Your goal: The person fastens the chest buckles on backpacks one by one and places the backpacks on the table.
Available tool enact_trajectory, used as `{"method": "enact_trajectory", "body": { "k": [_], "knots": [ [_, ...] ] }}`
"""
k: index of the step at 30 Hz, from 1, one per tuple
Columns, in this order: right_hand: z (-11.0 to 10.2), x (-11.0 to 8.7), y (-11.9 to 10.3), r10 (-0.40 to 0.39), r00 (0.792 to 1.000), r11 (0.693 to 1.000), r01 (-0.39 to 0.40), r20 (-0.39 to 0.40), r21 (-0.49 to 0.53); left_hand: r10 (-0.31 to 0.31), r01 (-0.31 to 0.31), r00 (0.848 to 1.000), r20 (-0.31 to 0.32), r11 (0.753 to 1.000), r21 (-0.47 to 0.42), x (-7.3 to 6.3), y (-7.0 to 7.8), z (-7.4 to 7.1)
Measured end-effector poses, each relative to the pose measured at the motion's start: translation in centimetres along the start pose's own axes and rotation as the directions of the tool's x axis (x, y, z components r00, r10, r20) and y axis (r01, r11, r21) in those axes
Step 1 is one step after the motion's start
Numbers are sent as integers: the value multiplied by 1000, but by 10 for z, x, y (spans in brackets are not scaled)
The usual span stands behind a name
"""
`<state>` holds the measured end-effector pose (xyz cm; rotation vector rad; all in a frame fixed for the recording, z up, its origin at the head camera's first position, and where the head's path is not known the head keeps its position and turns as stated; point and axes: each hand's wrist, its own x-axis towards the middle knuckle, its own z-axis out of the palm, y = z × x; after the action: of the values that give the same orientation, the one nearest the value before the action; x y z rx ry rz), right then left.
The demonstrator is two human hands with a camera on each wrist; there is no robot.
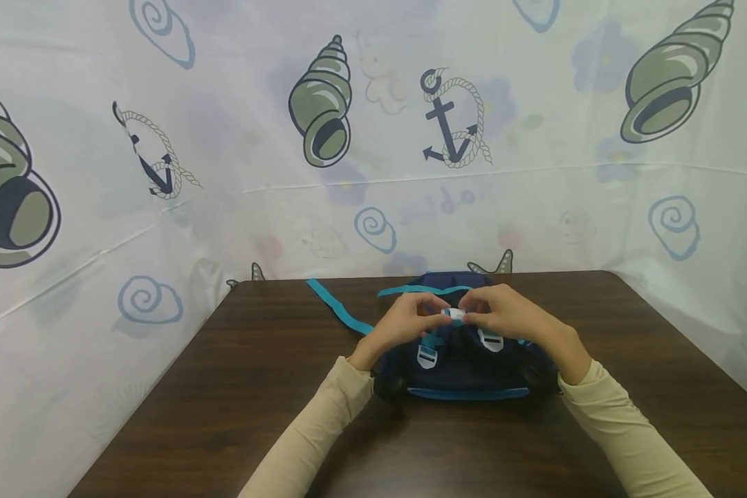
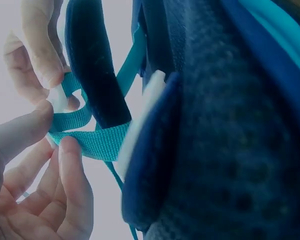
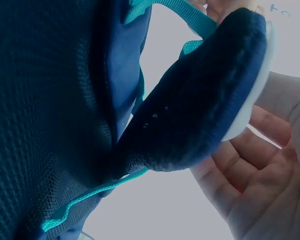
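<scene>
A navy backpack (image 1: 467,377) with teal webbing lies on the table, its padded shoulder straps upward. Above it, both hands meet at a small white buckle (image 1: 454,316) on a teal strap. My left hand (image 1: 404,321) pinches its left side between thumb and fingers. From the other side my right hand (image 1: 510,315) grips the buckle's right end. In the left wrist view, teal webbing (image 2: 97,142) runs from the buckle across to a padded strap, a loop of it beside the thumb. In the right wrist view, a navy shoulder strap (image 3: 200,100) hides the right fingertips.
Two white strap adjusters (image 1: 427,356) hang on the pack's front. A loose teal strap end (image 1: 336,304) stretches over the table to the left, another (image 1: 404,290) behind the hands. A patterned white sheet (image 1: 398,124) hangs behind the brown table (image 1: 236,387).
</scene>
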<state>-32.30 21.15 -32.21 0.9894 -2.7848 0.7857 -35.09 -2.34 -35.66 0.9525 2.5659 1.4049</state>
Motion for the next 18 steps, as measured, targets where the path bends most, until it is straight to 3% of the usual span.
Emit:
{"method": "enact_trajectory", "body": {
  "k": [18],
  "knots": [
    [5, 2, 3, 19, 998, 1000, -19, 61, -2, -17, 14, 999, 48, 998, 61, 2, -5, 1]
  ]
}}
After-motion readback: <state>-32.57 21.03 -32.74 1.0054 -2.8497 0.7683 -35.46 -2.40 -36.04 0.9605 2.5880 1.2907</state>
